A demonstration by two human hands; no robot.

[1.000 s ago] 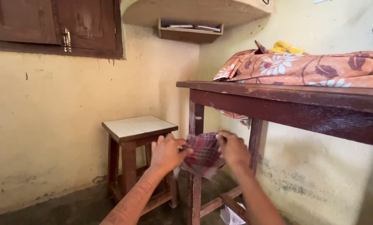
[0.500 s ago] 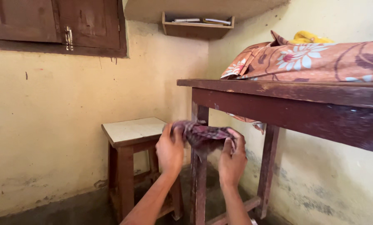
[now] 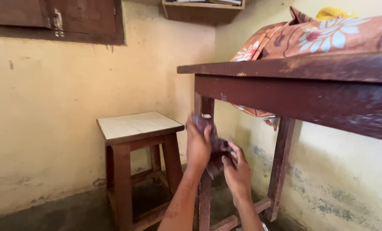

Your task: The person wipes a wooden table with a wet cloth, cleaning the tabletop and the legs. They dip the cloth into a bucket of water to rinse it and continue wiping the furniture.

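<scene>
A dark checked cloth (image 3: 214,147) is bunched against the front leg (image 3: 204,171) of the wooden worktop (image 3: 293,75), its long axis running slantwise from the top of the leg down and to the right. Its upper end points up toward the worktop's underside, and its lower end hangs beside the leg. The left hand (image 3: 198,145) is clamped on the cloth's upper part, pressing it to the leg. The right hand (image 3: 236,169) grips the lower part, fingers closed into the folds, just right of the leg. A floral fabric bundle (image 3: 310,36) lies on top of the worktop. Left of the leg stands a small wooden stool (image 3: 135,128) with a pale top, near the yellow wall (image 3: 50,119). A wall shelf (image 3: 201,10) hangs above the leg.
</scene>
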